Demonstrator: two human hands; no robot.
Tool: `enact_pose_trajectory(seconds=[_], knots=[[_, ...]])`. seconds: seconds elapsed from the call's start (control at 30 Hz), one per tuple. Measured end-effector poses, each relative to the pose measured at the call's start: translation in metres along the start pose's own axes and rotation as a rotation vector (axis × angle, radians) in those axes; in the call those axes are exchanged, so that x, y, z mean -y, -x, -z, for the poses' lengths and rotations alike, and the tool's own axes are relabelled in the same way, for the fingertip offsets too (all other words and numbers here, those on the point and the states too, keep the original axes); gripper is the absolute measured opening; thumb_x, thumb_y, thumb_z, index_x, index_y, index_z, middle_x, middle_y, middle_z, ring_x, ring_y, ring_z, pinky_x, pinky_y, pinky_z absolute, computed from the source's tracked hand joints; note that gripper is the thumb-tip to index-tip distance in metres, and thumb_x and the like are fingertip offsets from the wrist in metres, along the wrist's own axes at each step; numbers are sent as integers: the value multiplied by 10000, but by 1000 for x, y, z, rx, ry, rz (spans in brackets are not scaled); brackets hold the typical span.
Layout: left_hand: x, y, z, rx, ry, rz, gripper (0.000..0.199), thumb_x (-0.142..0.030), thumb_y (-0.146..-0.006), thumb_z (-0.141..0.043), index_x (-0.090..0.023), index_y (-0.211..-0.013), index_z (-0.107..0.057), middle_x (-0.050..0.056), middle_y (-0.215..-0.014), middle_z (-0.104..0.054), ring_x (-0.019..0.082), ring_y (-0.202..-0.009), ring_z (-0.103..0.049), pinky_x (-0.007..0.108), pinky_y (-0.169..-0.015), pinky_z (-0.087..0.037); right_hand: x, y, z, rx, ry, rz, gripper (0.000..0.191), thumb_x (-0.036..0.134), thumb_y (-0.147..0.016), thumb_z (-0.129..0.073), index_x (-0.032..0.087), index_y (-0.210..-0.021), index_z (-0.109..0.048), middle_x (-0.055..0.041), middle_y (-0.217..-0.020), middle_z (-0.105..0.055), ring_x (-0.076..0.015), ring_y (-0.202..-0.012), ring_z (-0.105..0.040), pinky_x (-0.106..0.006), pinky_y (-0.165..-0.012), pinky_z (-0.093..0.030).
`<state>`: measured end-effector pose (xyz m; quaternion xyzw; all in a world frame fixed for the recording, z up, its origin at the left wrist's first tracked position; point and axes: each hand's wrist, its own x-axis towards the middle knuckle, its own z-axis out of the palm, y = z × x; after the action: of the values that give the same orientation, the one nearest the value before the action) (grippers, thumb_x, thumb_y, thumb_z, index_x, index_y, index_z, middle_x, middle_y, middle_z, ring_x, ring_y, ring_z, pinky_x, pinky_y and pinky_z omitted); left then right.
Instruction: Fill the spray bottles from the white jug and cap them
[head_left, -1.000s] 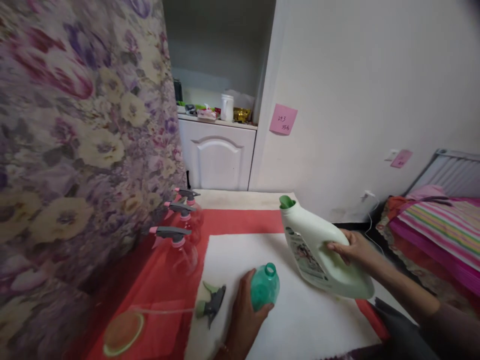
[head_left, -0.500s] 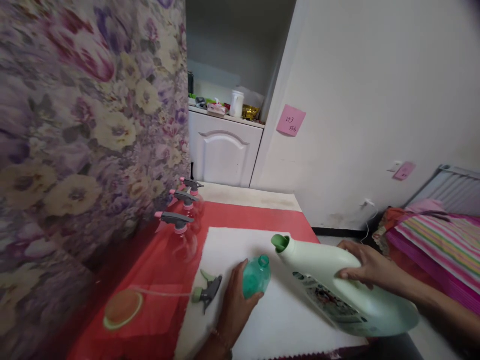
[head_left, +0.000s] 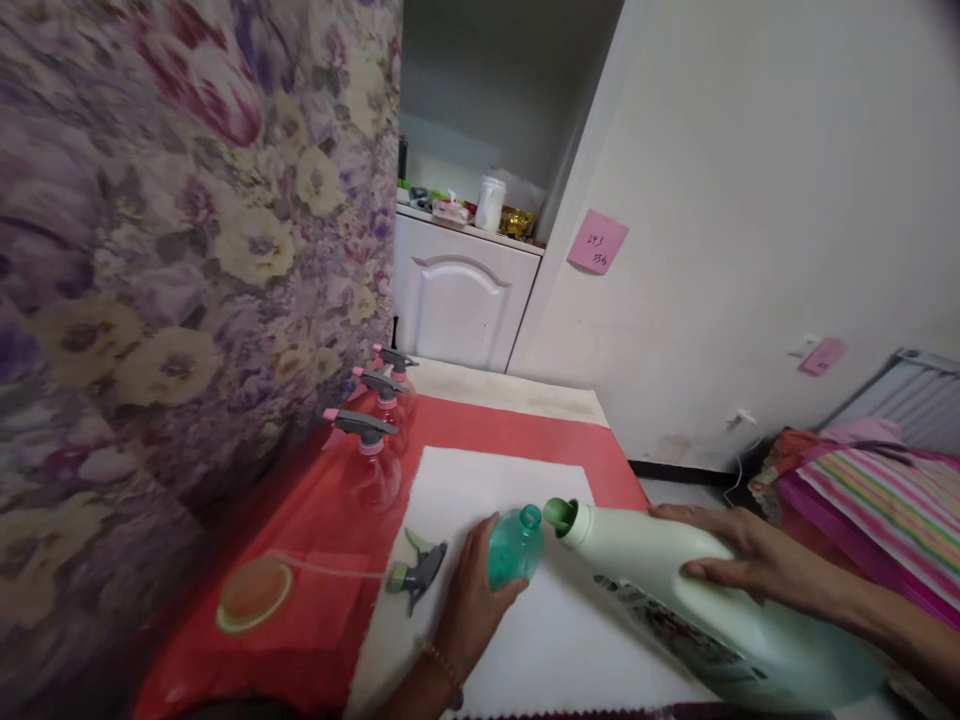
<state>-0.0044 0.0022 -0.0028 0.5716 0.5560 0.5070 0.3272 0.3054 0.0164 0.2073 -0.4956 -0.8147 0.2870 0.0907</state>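
The small green bottle is above the near half of a white sheet, its open mouth leaning slightly right. The left hand is curled around it from the left, thumb across the lower front, covering that side. Just beside the mouth is the green spout of a big pale green jug, which lies almost on its side in the air and blocks the view of the sheet's right part. The right hand is closed about the jug's upper side, thumb near the camera.

Left of the bottle, a loose spray head lies on the sheet's edge, its thin tube reaching over the red covering toward a round rimmed disc. Three clear spray bottles stand in a row beside the floral curtain. Beyond are a white cabinet and, at far right, a bed, partly hidden by the right forearm.

One second ago the jug was tipped less, its spout higher and well apart from the bottle; now it is nearly level and the gap is narrow. The spray head and spray bottles keep their places.
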Motion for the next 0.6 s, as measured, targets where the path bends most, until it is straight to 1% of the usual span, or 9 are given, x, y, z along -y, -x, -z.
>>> enact_pose_trajectory(seconds=[0.07,0.13,0.3,0.43,0.6], knots=[[0,0,0,-4,0,-3,749,-121,-623,-664,-224,-1332,-443,87,-1360,-531,256,-1281,-476,375,-1104,-361,0,0,1,50,4,12,543,432,-829,-654,335,-1348,-529,-9,-1397,-558,-316,-1219,-568,-395,-1024,-469],[0,0,0,-4,-9,-6,751,-124,-625,-664,-229,-1333,-439,80,-1365,-527,248,-1286,-471,366,-1107,-358,1,0,3,53,28,23,545,423,-835,-653,355,-1358,-512,-2,-1408,-546,-307,-1233,-557,-390,-1047,-445],[0,0,0,14,-12,-5,745,-137,-641,-658,-212,-1344,-425,91,-1374,-515,241,-1290,-464,361,-1111,-353,9,1,7,82,70,39,543,436,-859,-619,360,-1379,-481,-9,-1413,-541,-304,-1186,-594,-370,-978,-496],[-1,0,2,15,-8,-10,730,-142,-641,-660,-216,-1332,-437,95,-1364,-525,251,-1282,-470,377,-1106,-360,17,1,10,82,125,42,556,469,-840,-626,359,-1369,-496,-10,-1369,-587,-313,-1105,-644,-357,-900,-538],[1,0,1,5,4,-40,720,-136,-645,-664,-229,-1326,-449,86,-1354,-535,256,-1274,-479,392,-1104,-366,27,0,13,92,200,61,525,466,-862,-596,374,-1369,-492,-9,-1312,-634,-299,-1014,-675,-368,-853,-542]])
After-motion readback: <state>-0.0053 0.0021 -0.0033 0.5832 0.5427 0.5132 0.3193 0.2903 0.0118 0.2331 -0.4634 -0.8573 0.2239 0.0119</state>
